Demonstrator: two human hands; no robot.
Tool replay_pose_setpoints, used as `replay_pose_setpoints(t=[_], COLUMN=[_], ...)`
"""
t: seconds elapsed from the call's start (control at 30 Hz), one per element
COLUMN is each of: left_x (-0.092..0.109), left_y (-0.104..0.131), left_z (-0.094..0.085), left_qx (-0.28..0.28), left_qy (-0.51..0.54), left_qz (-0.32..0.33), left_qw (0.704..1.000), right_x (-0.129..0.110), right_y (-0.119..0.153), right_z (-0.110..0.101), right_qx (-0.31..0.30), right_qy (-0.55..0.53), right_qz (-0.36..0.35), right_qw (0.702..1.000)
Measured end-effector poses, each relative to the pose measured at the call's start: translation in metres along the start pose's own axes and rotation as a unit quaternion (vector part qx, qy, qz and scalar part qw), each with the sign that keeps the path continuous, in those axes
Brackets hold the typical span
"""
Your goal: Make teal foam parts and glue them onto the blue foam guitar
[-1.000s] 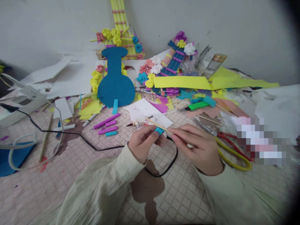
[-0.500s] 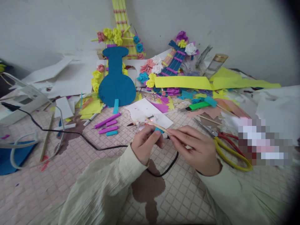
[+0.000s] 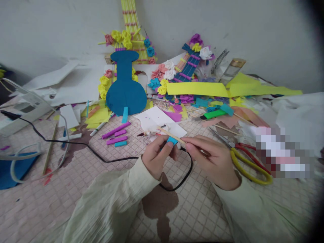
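Observation:
My left hand [image 3: 158, 152] is closed on a small blue paper piece [image 3: 172, 139], pinched under the thumb near the middle of the table. My right hand [image 3: 211, 158] grips a thin wooden stick [image 3: 169, 133] near its right end. Slanting up to the left, the stick passes just above the blue paper piece; I cannot tell whether they touch. Under the hands runs a black cable [image 3: 124, 158], with a pale end close to my left fingers. White paper [image 3: 158, 118] lies behind, and a dark-tipped pale object [image 3: 143, 134] rests at its front, partly hidden by my left hand.
Purple paper strips [image 3: 116, 130] lie left of my hands. Farther back stands a blue guitar-shaped cutout [image 3: 126, 96]. At the right are scissors [image 3: 250, 165] with red and yellow handles and a green cutter knife [image 3: 214, 114]. Paper flowers [image 3: 159, 71] and scraps crowd the back.
My right hand has shifted slightly right, drawing the stick a little that way and up. The blue paper piece now shows more. My left hand has hardly moved.

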State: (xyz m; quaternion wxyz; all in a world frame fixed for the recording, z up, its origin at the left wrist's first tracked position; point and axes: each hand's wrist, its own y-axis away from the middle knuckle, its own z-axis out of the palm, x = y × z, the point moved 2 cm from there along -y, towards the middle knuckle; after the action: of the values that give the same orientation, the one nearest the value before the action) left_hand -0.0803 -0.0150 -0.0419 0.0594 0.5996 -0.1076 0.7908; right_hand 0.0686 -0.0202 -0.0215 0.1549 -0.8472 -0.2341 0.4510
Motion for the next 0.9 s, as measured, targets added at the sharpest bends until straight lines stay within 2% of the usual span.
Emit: replay_pose_setpoints(t=[0.4,0.63,0.9], left_x=[0.002,0.000,0.001], left_y=[-0.001,0.000,0.000], left_z=[0.002,0.000,0.000], left_qx=[-0.005,0.012,0.022], left_qy=[0.011,0.021,0.030], left_qz=[0.011,0.005,0.004], left_qw=[1.000,1.000,0.999], right_x=[0.003,0.009,0.010], right_y=[0.002,0.006,0.005], right_z=[0.003,0.014,0.023], right_qx=[0.002,-0.030,-0.028], right_qy=[-0.142,-0.330,-0.445], right_qz=[0.109,0.208,0.274], right_qw=[0.984,0.920,0.852])
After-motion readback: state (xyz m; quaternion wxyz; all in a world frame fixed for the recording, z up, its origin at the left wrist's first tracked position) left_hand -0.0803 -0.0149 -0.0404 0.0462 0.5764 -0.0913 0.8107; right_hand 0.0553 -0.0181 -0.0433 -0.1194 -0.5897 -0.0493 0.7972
